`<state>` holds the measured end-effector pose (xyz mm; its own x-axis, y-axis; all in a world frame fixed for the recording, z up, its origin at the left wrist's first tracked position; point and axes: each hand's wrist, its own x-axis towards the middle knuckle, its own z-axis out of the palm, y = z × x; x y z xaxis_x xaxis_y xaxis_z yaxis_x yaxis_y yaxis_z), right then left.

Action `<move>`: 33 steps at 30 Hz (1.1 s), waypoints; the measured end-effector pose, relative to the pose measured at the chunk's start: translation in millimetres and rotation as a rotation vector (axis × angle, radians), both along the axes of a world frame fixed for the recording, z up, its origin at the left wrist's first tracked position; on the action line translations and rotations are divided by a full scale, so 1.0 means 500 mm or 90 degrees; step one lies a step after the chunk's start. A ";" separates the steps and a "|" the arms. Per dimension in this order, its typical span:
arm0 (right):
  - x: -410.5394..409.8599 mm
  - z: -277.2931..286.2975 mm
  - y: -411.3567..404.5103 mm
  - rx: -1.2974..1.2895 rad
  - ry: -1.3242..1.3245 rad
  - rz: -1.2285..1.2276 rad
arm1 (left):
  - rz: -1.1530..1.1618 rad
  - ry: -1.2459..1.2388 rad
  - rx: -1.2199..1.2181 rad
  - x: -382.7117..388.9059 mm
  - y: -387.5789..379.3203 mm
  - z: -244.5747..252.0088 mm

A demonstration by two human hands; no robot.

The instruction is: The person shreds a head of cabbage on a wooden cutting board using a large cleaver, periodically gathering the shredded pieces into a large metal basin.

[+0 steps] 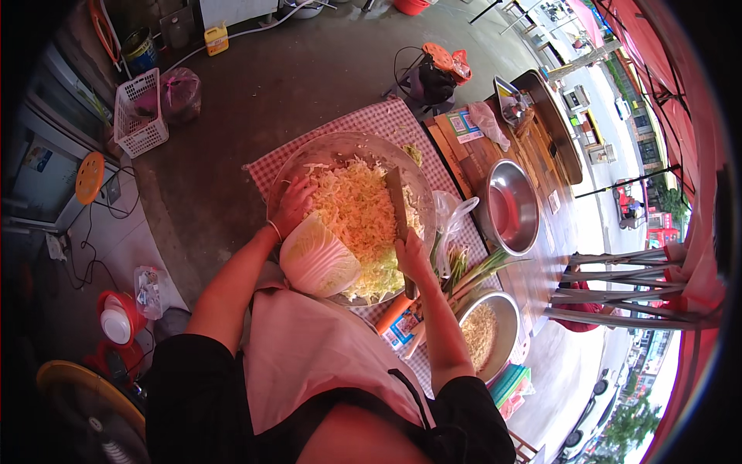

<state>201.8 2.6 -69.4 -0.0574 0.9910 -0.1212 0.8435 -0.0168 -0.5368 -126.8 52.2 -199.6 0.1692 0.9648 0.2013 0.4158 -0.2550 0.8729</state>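
Observation:
A large round basin (355, 139) stands in front of me, heaped with shredded cabbage (353, 203). My left hand (294, 204) lies at the left side of the heap, its fingers apart and touching the shreds. Just below that hand, a cut piece of napa cabbage (319, 258) leans on the basin's near side. At the right of the heap, my right hand (411, 258) grips the handle of a cleaver (397, 197). The long blade points away from me, over the shreds, and I cannot tell whether its edge touches them.
Under the basin is a red checked cloth (348, 129). To the right are a carrot (393, 312), scallions (472, 272), an empty steel bowl (510, 206) and a bowl of pale shreds (484, 342). A fan (95, 420) stands lower left, and a white crate (141, 116) upper left.

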 end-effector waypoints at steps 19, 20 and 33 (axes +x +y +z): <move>-0.094 0.089 -0.030 0.024 0.012 0.076 | -0.007 0.039 0.020 0.000 -0.001 -0.008; -0.099 0.105 -0.042 0.023 0.012 0.078 | 0.010 0.001 -0.002 0.004 -0.004 -0.003; -0.099 0.023 -0.017 0.014 -0.083 0.089 | 0.001 -0.006 0.007 0.014 0.001 0.016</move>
<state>152.1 -6.1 -58.0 -0.1799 0.9769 -0.1153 0.8991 0.1157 -0.4222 -119.9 52.6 -191.8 0.1659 0.9629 0.2127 0.4086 -0.2634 0.8739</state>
